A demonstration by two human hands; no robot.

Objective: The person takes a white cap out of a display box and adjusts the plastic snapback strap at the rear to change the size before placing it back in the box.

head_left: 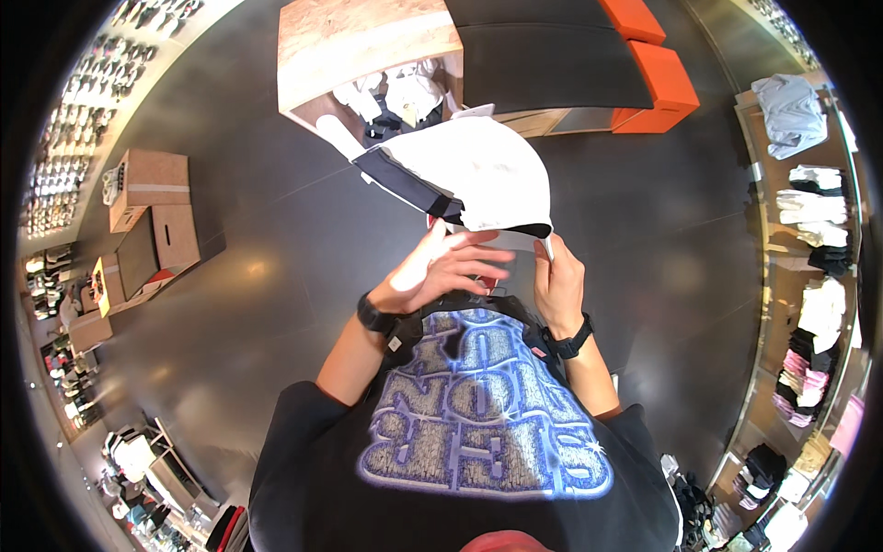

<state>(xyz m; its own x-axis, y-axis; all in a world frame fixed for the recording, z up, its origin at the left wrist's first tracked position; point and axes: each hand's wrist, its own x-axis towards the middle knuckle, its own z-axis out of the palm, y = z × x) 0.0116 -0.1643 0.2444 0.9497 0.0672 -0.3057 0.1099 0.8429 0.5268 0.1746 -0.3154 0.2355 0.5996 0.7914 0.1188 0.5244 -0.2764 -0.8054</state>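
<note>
In front of my chest a white cap (492, 170) is held up, tilted, with a dark band showing along its lower left edge. My right hand (559, 281) pinches the cap's lower right edge between thumb and fingers. Just below the cap, my left hand (451, 267) has its fingers spread and holds nothing. Its fingertips reach toward the right hand; whether they touch the cap I cannot tell. Small red bits show behind the left hand, too hidden to name. Both wrists carry a black band.
Beyond the cap stands a wooden box (368, 41) with white and black goods inside, beside a black-topped bench (552, 64) and orange blocks (664, 87). Wooden crates (156, 198) stand on the left. Shelves of folded clothes (814, 216) line the right; dark floor (303, 248) surrounds me.
</note>
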